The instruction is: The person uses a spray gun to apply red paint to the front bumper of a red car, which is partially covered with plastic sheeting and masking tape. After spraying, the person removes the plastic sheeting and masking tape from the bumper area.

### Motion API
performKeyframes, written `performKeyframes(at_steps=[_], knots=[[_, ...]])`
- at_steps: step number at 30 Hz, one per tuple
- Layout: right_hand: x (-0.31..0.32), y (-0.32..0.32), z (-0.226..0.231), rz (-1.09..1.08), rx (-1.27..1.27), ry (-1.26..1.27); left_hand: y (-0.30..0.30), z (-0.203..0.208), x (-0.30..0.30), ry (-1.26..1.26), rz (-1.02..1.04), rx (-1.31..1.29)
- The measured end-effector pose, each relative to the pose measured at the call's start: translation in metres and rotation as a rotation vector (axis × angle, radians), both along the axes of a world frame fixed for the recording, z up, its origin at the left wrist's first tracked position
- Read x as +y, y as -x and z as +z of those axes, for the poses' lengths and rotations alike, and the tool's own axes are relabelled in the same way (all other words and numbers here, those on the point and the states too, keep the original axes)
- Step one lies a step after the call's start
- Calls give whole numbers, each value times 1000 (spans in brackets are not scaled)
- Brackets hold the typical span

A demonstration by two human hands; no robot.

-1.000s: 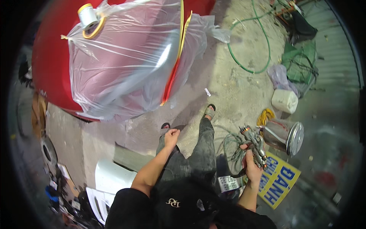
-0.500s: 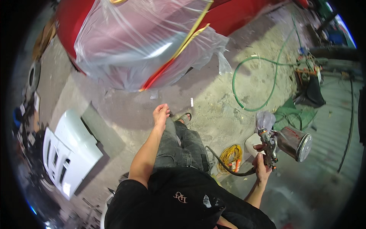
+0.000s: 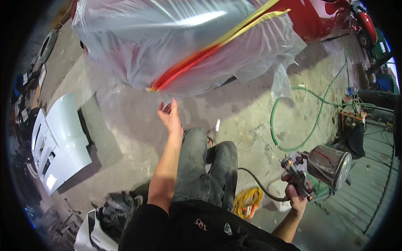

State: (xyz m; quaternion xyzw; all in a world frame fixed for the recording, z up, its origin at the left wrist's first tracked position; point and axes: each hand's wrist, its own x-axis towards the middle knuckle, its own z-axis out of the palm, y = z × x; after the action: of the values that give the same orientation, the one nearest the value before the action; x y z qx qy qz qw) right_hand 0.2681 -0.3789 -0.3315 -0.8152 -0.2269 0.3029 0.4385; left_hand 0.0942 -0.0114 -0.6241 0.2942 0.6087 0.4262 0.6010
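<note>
My right hand [image 3: 295,195] is wrapped round a paint spray gun [image 3: 298,175] with a metal cup [image 3: 328,167] at its side. A dark hose [image 3: 260,184] runs from the gun back past my legs. In front of me, my left hand [image 3: 171,117] is raised, fingers apart and nothing in it. Just beyond that hand stands a red car [image 3: 312,21] covered in clear plastic sheeting [image 3: 138,46]. Yellow masking tape [image 3: 238,31] edges the sheet, and a narrow bright red strip [image 3: 184,67] shows along it, nearest my left hand.
A white body panel [image 3: 63,142] leans on the floor at the left. To the right, a green hose [image 3: 272,125] lies in a loop. A coiled yellow cord [image 3: 245,201] sits beside my leg, near a white container [image 3: 279,190]. A tyre [image 3: 48,46] stands far left.
I have come closer to the car, and my knees are more bent. My left hand has opened its fingers near the red strip. The right hand keeps hold of the spray gun.
</note>
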Motion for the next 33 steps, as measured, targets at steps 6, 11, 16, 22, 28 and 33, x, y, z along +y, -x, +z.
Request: performKeyframes(at_steps=[6, 11, 16, 22, 28, 33], knots=[[11, -32, -133, 100, 0, -286, -12, -51, 33, -384, 148, -17], [49, -54, -214, 184, -94, -358, -15, -80, 37, -656, 193, -5], [76, -58, -254, 184, -105, -454, -24, -50, 31, -1510, 192, 486], [91, -52, -271, 160, -104, -535, -68, 27, 40, -1952, -346, 738], [104, -38, -253, 168, -115, -570, -90, 22, 59, -1987, -277, 1031], [119, -25, -224, 150, -186, -514, -91, 17, 62, -2039, -250, 1114]])
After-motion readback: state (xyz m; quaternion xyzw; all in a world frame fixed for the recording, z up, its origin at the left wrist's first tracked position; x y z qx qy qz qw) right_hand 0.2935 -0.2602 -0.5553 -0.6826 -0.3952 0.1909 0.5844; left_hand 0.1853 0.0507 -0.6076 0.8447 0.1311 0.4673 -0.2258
